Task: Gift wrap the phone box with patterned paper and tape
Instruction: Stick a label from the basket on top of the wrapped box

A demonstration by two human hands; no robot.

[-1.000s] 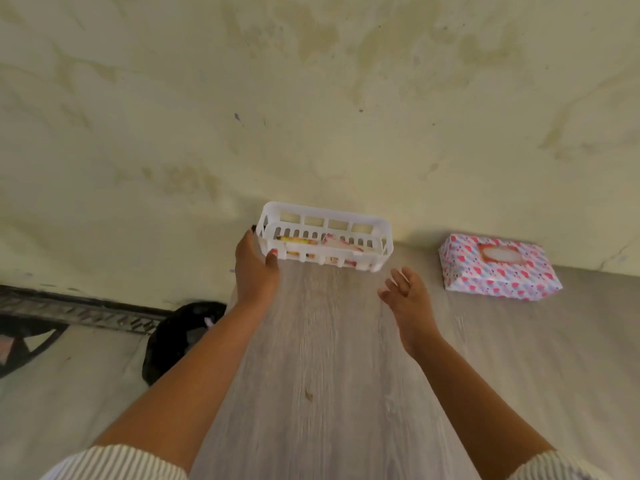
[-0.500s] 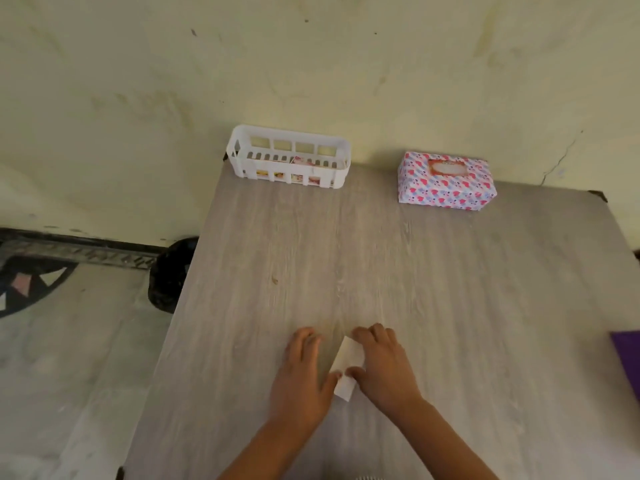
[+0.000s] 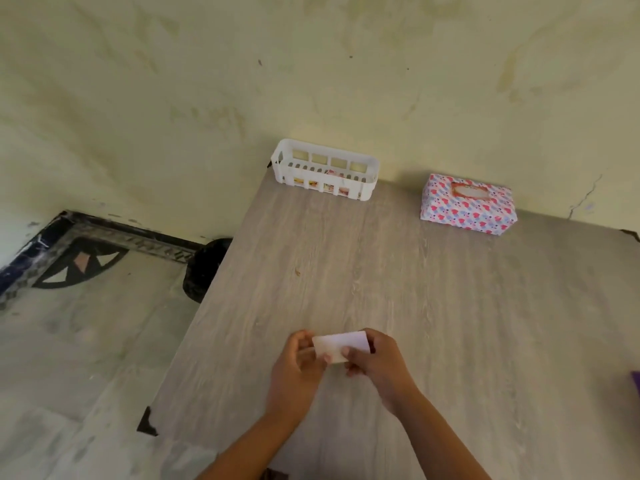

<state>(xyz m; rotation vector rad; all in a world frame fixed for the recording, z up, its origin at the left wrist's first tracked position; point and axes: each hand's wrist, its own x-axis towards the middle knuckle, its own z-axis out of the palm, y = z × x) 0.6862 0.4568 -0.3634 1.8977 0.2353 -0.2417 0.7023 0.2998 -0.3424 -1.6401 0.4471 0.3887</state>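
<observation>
A small white rectangular piece [image 3: 337, 345], folded paper or a small box, is held just above the near middle of the grey wood table [image 3: 433, 306]. My left hand [image 3: 298, 368] pinches its left end and my right hand [image 3: 377, 365] pinches its right end, thumbs on its near face. A box wrapped in heart-patterned paper [image 3: 467, 204] lies at the table's far right by the wall. No tape is visible.
A white slatted plastic basket [image 3: 325, 169] with colourful items inside stands at the table's far left corner against the yellowish wall. A purple object [image 3: 635, 382] shows at the right edge. A dark round object [image 3: 204, 268] sits on the floor left of the table.
My hands came back from the basket to the near table. They then lifted the white piece off the tabletop and turned it sideways between both hands.
</observation>
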